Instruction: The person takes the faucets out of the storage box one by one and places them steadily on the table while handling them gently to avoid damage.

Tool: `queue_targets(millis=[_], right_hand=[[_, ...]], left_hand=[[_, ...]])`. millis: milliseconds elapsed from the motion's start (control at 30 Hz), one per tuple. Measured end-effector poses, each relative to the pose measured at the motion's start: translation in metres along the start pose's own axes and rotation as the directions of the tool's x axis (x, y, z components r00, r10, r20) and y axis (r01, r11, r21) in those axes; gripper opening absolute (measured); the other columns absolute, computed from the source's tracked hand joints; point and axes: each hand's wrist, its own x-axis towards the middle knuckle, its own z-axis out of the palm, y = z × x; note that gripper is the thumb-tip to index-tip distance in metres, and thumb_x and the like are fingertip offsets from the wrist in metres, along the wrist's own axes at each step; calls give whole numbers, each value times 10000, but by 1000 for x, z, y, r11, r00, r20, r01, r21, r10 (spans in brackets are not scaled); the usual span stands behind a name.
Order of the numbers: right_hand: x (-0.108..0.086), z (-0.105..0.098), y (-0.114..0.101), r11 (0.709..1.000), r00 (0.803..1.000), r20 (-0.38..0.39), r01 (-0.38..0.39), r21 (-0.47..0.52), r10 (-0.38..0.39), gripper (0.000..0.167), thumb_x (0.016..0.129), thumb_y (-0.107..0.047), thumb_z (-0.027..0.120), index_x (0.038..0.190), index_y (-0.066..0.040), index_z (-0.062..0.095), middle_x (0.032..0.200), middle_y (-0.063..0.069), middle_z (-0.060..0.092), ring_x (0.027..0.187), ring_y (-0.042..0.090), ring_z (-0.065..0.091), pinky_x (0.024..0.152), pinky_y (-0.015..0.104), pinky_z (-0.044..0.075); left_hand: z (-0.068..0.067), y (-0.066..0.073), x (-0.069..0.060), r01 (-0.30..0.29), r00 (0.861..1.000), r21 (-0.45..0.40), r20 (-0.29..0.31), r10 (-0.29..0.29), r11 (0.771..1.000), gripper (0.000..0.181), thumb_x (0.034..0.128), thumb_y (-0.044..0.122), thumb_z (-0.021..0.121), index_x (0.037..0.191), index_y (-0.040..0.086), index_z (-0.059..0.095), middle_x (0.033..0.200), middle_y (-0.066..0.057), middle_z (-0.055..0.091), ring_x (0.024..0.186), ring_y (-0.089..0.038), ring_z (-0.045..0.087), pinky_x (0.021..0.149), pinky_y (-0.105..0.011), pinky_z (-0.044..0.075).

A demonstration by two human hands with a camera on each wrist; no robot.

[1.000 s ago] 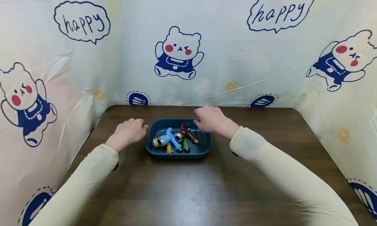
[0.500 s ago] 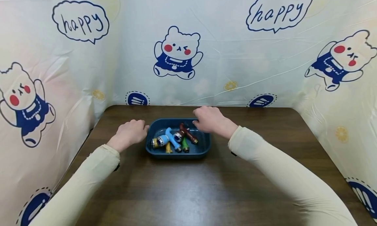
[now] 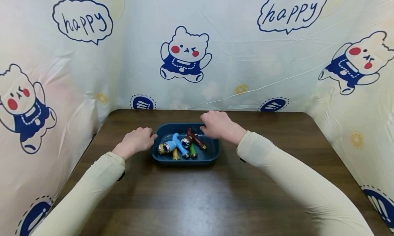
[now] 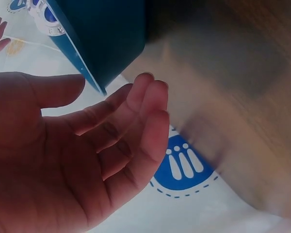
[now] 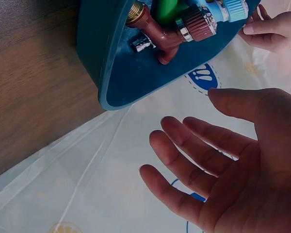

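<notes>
Your left hand (image 3: 136,140) was at the left end of the blue tray (image 3: 186,162), thumb and loosely bent fingers apart; whether they touched the rim, you couldn't quite tell. Your right hand (image 3: 219,125) was by the far right corner, fingers spread. The tray sat on the brown table (image 3: 191,198), holding blue (image 3: 182,148), brown (image 3: 200,142), green (image 3: 193,152) and yellow taps (image 3: 175,155) in a heap, the blue partly over the yellow.
</notes>
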Motion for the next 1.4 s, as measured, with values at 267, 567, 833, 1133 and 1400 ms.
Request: queue_targets(millis=[267,567,833,1133,1400], right_hand=[[1,0,-2,1000,1000,16,2,11,-3,171,1030,-249,682,984,-87,708,719,35,569,672,204,592,529,343,483],[5,4,-3,1000,999,45,0,16,0,205,1033,-267,683,1064,-70,728,742,25,599,645,186,608,528,306,524],[8,6,-2,1000,998,55,-10,25,9,200,1031,-271,686,1052,-76,723,751,31,598,641,187,608,519,308,519],[11,10,-3,999,996,90,-21,40,18,208,1036,-290,681,1034,-86,718,760,42,597,622,192,598,503,295,484],[14,11,-1,999,995,100,-26,41,22,191,1027,-276,694,1031,-86,719,773,42,601,654,202,605,530,301,507]], left_hand=[[2,1,1,-2,1000,3,10,2,1000,416,1111,286,509,1296,-69,620,879,-110,592,804,-293,604,663,-412,506],[6,2,1,0,999,-19,44,1,1000,428,1111,276,505,1329,-76,614,871,-110,593,812,-286,608,671,-403,505],[6,1,3,-13,997,-79,74,18,997,412,1110,261,511,1309,-90,598,862,-118,584,772,-271,615,649,-372,526],[9,-1,7,22,992,-225,129,8,974,303,1113,207,489,1147,-68,611,826,-145,622,625,-226,685,651,-376,639],[9,-2,14,11,987,-302,154,37,953,296,1101,162,460,1220,-95,545,756,-144,668,579,-225,697,596,-373,637]])
